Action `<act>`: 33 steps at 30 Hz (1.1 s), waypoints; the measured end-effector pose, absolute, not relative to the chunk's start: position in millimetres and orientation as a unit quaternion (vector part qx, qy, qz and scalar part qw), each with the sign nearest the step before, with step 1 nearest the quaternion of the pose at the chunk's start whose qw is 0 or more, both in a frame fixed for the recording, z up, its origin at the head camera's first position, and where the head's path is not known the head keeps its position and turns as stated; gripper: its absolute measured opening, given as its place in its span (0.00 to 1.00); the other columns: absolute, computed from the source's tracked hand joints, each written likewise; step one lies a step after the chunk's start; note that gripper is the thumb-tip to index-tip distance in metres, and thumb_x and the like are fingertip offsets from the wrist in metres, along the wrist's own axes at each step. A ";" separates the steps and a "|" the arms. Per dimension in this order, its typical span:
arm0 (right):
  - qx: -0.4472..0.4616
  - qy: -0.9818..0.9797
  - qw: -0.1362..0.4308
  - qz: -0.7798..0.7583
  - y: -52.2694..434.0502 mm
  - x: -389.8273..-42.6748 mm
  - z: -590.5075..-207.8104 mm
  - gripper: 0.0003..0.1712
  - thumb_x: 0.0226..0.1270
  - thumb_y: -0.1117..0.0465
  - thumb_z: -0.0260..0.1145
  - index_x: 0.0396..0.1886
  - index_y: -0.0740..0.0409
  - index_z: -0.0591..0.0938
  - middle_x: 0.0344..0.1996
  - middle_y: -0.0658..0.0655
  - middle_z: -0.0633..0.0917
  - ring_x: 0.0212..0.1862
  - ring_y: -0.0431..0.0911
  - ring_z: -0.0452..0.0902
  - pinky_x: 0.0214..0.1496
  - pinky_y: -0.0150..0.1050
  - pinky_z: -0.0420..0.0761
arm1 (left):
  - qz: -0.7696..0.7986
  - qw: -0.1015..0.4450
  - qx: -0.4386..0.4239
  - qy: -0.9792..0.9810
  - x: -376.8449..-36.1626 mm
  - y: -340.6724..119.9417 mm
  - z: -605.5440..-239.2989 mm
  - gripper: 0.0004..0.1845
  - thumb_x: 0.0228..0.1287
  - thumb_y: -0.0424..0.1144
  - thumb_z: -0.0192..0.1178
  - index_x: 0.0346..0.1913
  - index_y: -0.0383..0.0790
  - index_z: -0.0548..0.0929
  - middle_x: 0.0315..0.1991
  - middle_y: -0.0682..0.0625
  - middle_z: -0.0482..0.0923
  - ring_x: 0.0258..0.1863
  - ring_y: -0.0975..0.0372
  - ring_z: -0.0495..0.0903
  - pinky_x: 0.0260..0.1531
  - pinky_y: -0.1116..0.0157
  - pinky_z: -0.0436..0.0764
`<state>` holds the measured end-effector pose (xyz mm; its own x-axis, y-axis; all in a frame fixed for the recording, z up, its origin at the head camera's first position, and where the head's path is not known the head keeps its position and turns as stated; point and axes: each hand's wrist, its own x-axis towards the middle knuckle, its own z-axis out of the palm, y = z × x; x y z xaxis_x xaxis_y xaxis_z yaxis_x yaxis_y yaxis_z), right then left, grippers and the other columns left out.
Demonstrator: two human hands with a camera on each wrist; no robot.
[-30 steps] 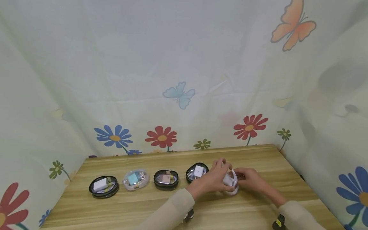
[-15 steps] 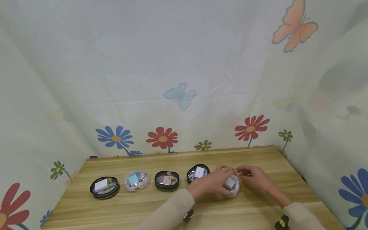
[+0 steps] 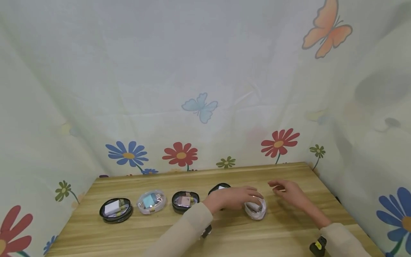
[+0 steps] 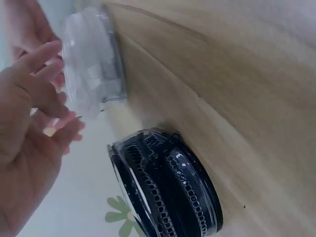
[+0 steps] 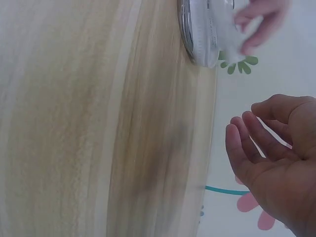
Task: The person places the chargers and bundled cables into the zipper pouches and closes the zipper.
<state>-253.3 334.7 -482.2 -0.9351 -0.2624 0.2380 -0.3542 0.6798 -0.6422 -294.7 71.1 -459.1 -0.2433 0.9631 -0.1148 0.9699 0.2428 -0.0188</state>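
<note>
Your left hand [image 3: 236,197] lies over the left side of the clear pouch [image 3: 255,208], fingers relaxed and nearly straight, tips touching its top; in the left wrist view the fingers [image 4: 42,74] hover just against the clear pouch [image 4: 91,64] without curling round it. Your right hand [image 3: 289,191] is apart from it, off to the right, palm loose, fingers [image 5: 247,143] slightly bent and holding nothing.

The clear pouch sits flat on the wooden table [image 3: 160,228], at the right end of a row. It seems to hold something white; whether its zip is fully closed cannot be told from these views.

Row, left to right: black pouch with a white block [image 3: 115,208], clear pouch with a blue block [image 3: 151,201], black pouch with a pinkish block [image 3: 184,201], then a black pouch [image 3: 218,187] mostly hidden behind your left hand. From the left wrist that black pouch [image 4: 165,185] stands just beside the clear one, not touching.

Judgement: five pouches are filled and lined up, and the last looks set in place or close to it. No loose chargers or spare pouches show on the table. What is left appears small: at most lifting the left hand off.
</note>
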 end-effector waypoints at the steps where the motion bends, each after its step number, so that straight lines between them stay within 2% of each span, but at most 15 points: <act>1: 0.170 -0.914 0.062 0.364 334.6 -253.1 -482.0 0.15 0.69 0.73 0.65 0.55 0.70 0.82 0.48 0.66 0.87 0.47 0.55 0.85 0.49 0.48 0.85 | -0.065 0.041 0.621 0.780 -295.4 71.7 -459.7 0.36 0.68 0.22 0.57 0.72 0.60 0.72 0.76 0.62 0.62 0.77 0.66 0.55 0.72 0.72 0.58; 5: 0.166 -0.916 0.048 0.363 334.2 -252.4 -481.6 0.15 0.69 0.72 0.65 0.55 0.69 0.83 0.49 0.65 0.86 0.48 0.56 0.85 0.50 0.49 0.85 | -0.096 0.042 0.608 0.787 -295.6 76.0 -463.7 0.40 0.68 0.22 0.60 0.74 0.66 0.70 0.75 0.65 0.64 0.72 0.65 0.64 0.66 0.73 0.66; 8: 0.163 -0.917 0.038 0.362 334.0 -251.8 -481.9 0.15 0.69 0.73 0.64 0.54 0.68 0.83 0.49 0.65 0.86 0.49 0.56 0.84 0.51 0.50 0.84 | -0.093 0.034 0.574 0.813 -293.3 81.2 -465.0 0.37 0.71 0.26 0.60 0.73 0.69 0.71 0.71 0.63 0.69 0.62 0.65 0.71 0.56 0.74 0.73; 10: 0.169 -0.916 0.040 0.362 334.3 -251.6 -482.8 0.14 0.69 0.73 0.64 0.53 0.68 0.83 0.49 0.65 0.86 0.48 0.56 0.85 0.50 0.50 0.84 | -0.094 0.024 0.546 0.832 -290.8 86.2 -465.2 0.31 0.71 0.34 0.63 0.71 0.66 0.74 0.65 0.60 0.74 0.55 0.65 0.75 0.50 0.73 0.76; 13: 0.182 -0.913 0.044 0.362 335.1 -251.4 -484.2 0.14 0.68 0.74 0.64 0.52 0.68 0.84 0.48 0.65 0.86 0.47 0.56 0.85 0.49 0.50 0.85 | -0.097 -0.006 0.510 0.854 -285.9 94.6 -466.5 0.19 0.69 0.53 0.65 0.61 0.57 0.84 0.50 0.57 0.80 0.43 0.66 0.79 0.42 0.71 0.79; 16: 0.191 -0.912 0.048 0.361 335.7 -251.4 -485.3 0.13 0.67 0.74 0.65 0.51 0.68 0.84 0.48 0.65 0.87 0.47 0.56 0.85 0.49 0.49 0.85 | -0.107 -0.050 0.488 0.865 -282.4 100.4 -471.1 0.25 0.69 0.65 0.58 0.51 0.50 0.87 0.43 0.56 0.82 0.38 0.65 0.80 0.41 0.68 0.81; 18: 0.192 -0.913 0.048 0.358 336.3 -250.9 -485.4 0.13 0.68 0.74 0.64 0.51 0.67 0.84 0.49 0.64 0.86 0.47 0.56 0.85 0.49 0.49 0.85 | -0.124 -0.077 0.489 0.860 -282.0 100.5 -474.1 0.22 0.75 0.62 0.53 0.51 0.51 0.86 0.43 0.56 0.82 0.41 0.65 0.80 0.44 0.68 0.81; 21: 0.189 -0.915 0.050 0.352 337.9 -249.4 -484.7 0.13 0.68 0.73 0.64 0.51 0.67 0.84 0.49 0.64 0.86 0.47 0.56 0.85 0.49 0.49 0.85 | -0.131 -0.091 0.525 0.836 -284.6 95.2 -474.8 0.15 0.77 0.49 0.56 0.60 0.54 0.83 0.55 0.57 0.79 0.54 0.65 0.76 0.57 0.70 0.76; 22: 0.187 -0.917 0.051 0.350 338.5 -248.7 -484.3 0.13 0.68 0.74 0.64 0.51 0.67 0.84 0.49 0.65 0.86 0.47 0.56 0.85 0.49 0.49 0.85 | -0.129 -0.086 0.545 0.824 -285.9 92.3 -473.8 0.16 0.76 0.44 0.59 0.62 0.54 0.81 0.59 0.57 0.77 0.60 0.65 0.74 0.62 0.71 0.72; 25: 0.184 -0.919 0.048 0.346 340.6 -246.1 -482.7 0.13 0.68 0.74 0.64 0.51 0.68 0.84 0.48 0.65 0.86 0.46 0.56 0.85 0.48 0.49 0.85 | -0.112 -0.035 0.597 0.793 -290.4 83.4 -470.5 0.30 0.68 0.35 0.66 0.71 0.55 0.72 0.72 0.57 0.67 0.74 0.65 0.61 0.71 0.72 0.60; 27: 0.182 -0.920 0.040 0.346 341.6 -244.7 -482.1 0.13 0.67 0.74 0.64 0.51 0.68 0.84 0.48 0.65 0.87 0.46 0.55 0.85 0.48 0.48 0.85 | -0.103 0.018 0.609 0.786 -292.2 78.5 -468.5 0.39 0.65 0.32 0.68 0.76 0.57 0.65 0.77 0.59 0.59 0.78 0.65 0.54 0.72 0.72 0.57; 29: 0.180 -0.920 0.029 0.347 341.9 -243.6 -481.9 0.13 0.67 0.74 0.64 0.51 0.68 0.84 0.48 0.65 0.86 0.46 0.55 0.85 0.48 0.48 0.85 | -0.092 0.059 0.602 0.791 -292.2 75.7 -467.0 0.45 0.64 0.30 0.68 0.79 0.59 0.60 0.79 0.60 0.55 0.78 0.66 0.51 0.72 0.71 0.59; 31: 0.180 -0.921 0.022 0.345 341.6 -242.6 -482.4 0.13 0.68 0.74 0.65 0.51 0.68 0.84 0.48 0.65 0.86 0.46 0.54 0.85 0.48 0.47 0.85 | -0.088 0.067 0.586 0.803 -291.1 76.3 -466.8 0.45 0.66 0.29 0.67 0.79 0.63 0.59 0.79 0.62 0.55 0.77 0.65 0.56 0.68 0.71 0.66; 33: 0.179 -0.921 0.018 0.346 340.9 -242.0 -483.5 0.13 0.67 0.74 0.65 0.51 0.68 0.84 0.48 0.65 0.86 0.46 0.54 0.85 0.48 0.47 0.85 | -0.094 0.040 0.573 0.813 -288.9 80.1 -468.2 0.39 0.70 0.30 0.63 0.77 0.64 0.65 0.76 0.61 0.61 0.73 0.65 0.63 0.63 0.71 0.72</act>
<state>-242.0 340.9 -483.5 -0.9351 -0.3175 0.1573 -0.3425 0.6962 -0.6309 -288.9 80.1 -468.2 -0.3400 0.9245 -0.1721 0.9395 0.3256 -0.1066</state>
